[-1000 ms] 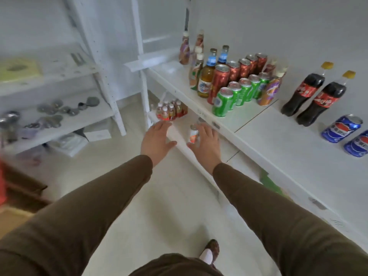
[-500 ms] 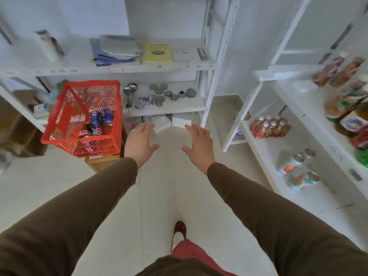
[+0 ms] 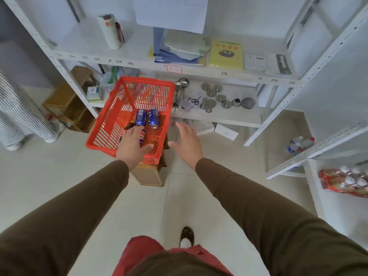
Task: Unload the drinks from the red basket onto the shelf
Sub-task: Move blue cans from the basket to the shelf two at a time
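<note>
The red basket [image 3: 130,118] sits on a small wooden box [image 3: 149,174] on the floor, before the white shelf [image 3: 209,116]. Two blue cans [image 3: 147,117] lie inside it. The left hand [image 3: 132,145] reaches in over a dark bottle [image 3: 142,136], fingers spread, gripping nothing. The right hand [image 3: 188,145] hovers beside the basket, open and empty

The basket [image 3: 111,124] is sitting on a box [image 3: 149,176] before the shelving [image 3: 219,116], two cans [image 3: 141,117] lying side by side in it (bottles beneath), left hand [image 3: 132,145] over them, right hand [image 3: 188,143] hanging beside the basket.
</note>
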